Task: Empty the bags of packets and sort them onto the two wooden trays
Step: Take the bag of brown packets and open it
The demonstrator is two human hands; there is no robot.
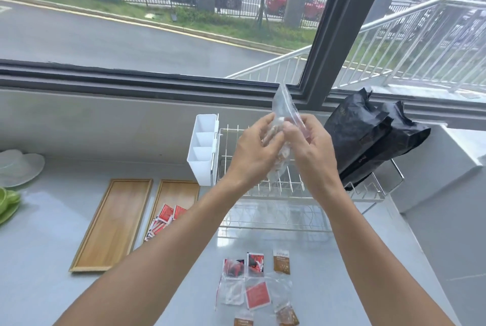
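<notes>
Left hand (253, 152) and right hand (309, 150) both gripped a clear zip bag (285, 107) of brown packets, raised above the wire rack (284, 188); right wooden tray (172, 210) held red packets (164, 216); left wooden tray (113, 225) bare; loose packets (256, 283) and empty bags lay on the counter (39, 273) nearer the person; black bags (368, 138) rested on the rack's right end.

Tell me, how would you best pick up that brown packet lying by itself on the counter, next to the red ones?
Probably from above, pinching its long side edges. The brown packet lies flat on the counter, thin, so nothing sticks up to grab. Its right side is free; a red packet sits close on its left.
</notes>
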